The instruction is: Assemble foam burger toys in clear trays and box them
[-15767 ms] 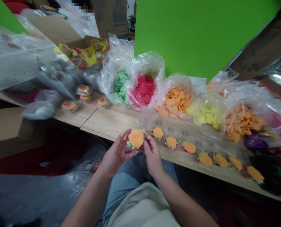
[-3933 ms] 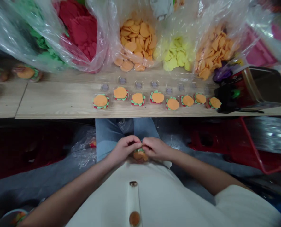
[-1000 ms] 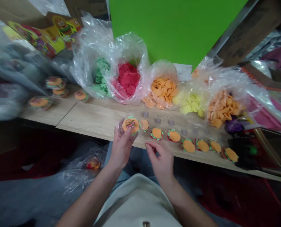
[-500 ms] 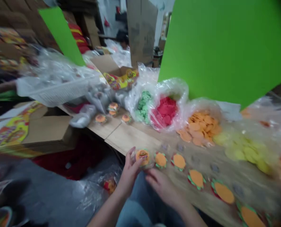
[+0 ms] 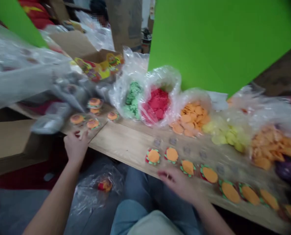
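Note:
My left hand [image 5: 75, 146] reaches out to the left end of the wooden table [image 5: 125, 143]. Its fingers rest at the table's edge and nothing shows in them. Just beyond it lie several packed toy burgers [image 5: 92, 124] in clear shells. My right hand [image 5: 182, 184] is blurred, fingers stretched out and holding nothing, at the table's front edge. It hovers right below a row of foam burgers [image 5: 153, 156] with orange tops and green and red rims. Small clear shells [image 5: 157, 141] lie behind that row.
Open plastic bags stand along the back: green pieces [image 5: 133, 99], red [image 5: 156, 104], orange [image 5: 193, 114], yellow [image 5: 223, 133], more orange [image 5: 270, 147]. A green board [image 5: 216, 39] rises behind them. A printed carton [image 5: 98, 67] sits at back left. A plastic bag [image 5: 105, 185] lies on the floor.
My left hand carried the labelled packed burger from the row off to the left and no longer holds it. My right hand moved right along the table's edge. The camera turned left.

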Available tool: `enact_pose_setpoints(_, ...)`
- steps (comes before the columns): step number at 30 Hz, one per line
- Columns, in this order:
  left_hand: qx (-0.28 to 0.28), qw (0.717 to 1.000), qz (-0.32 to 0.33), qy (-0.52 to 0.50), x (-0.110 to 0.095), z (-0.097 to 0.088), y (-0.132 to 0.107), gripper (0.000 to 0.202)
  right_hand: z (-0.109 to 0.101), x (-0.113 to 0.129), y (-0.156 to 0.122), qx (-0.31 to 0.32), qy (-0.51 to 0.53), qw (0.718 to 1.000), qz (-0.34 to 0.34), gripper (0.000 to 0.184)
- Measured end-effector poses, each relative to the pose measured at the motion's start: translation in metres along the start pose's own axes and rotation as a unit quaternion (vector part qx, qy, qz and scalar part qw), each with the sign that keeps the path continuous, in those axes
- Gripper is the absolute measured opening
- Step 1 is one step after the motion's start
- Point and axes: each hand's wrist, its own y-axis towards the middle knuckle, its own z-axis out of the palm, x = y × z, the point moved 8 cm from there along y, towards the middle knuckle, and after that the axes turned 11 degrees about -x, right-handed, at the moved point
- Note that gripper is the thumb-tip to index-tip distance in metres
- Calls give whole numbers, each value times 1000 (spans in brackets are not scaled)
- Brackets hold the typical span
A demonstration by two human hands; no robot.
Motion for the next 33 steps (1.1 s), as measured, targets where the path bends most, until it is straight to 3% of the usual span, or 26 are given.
enact_pose_setpoints(1,11,1000,-5,-19,1,10,-22,32,-22,-9,17,-50,-37,998,4,24)
enact_pose_setpoints(2,87,994,-18,-63,-1,30,-50,28,-44,-18,36,-109,-87,990,13,25)
enact_pose_setpoints(3,208,968,-55,-131,-5,56,-86,24,-63,-26,55,-154,-149,977,19,26)
enact_pose_setpoints(4,313,924,-104,-193,-12,78,-125,23,-75,-32,75,-174,-227,958,16,27)
enact_pose_setpoints(5,370,885,-147,-242,-21,93,-158,24,-78,-34,94,-161,-297,941,-3,27)
enact_pose_setpoints(7,425,829,-206,-300,-40,113,-206,24,-75,-38,126,-135,-323,936,-16,21)
enact_pose_setpoints(9,424,813,-232,-325,-52,124,-226,22,-66,-34,144,-117,-324,938,-34,17)
enact_pose_setpoints(13,391,807,-264,-356,-53,130,-226,19,-56,-11,135,-130,-297,942,-86,19)
enact_pose_setpoints(18,373,797,-280,-384,-41,123,-217,19,-31,17,63,-104,-153,962,-201,32)
enact_pose_setpoints(23,367,797,-278,-392,-41,117,-216,22,22,10,-7,-118,-210,942,-234,53)
enact_pose_setpoints(27,358,811,-248,-390,-45,115,-216,34,49,6,-23,-137,-241,936,-214,59)
enact_pose_setpoints(30,336,830,-217,-390,-48,113,-215,32,47,14,-18,-146,-210,942,-215,60)
enact_pose_setpoints(33,341,833,-188,-394,-50,109,-216,29,23,15,-7,-171,-127,959,-189,51)
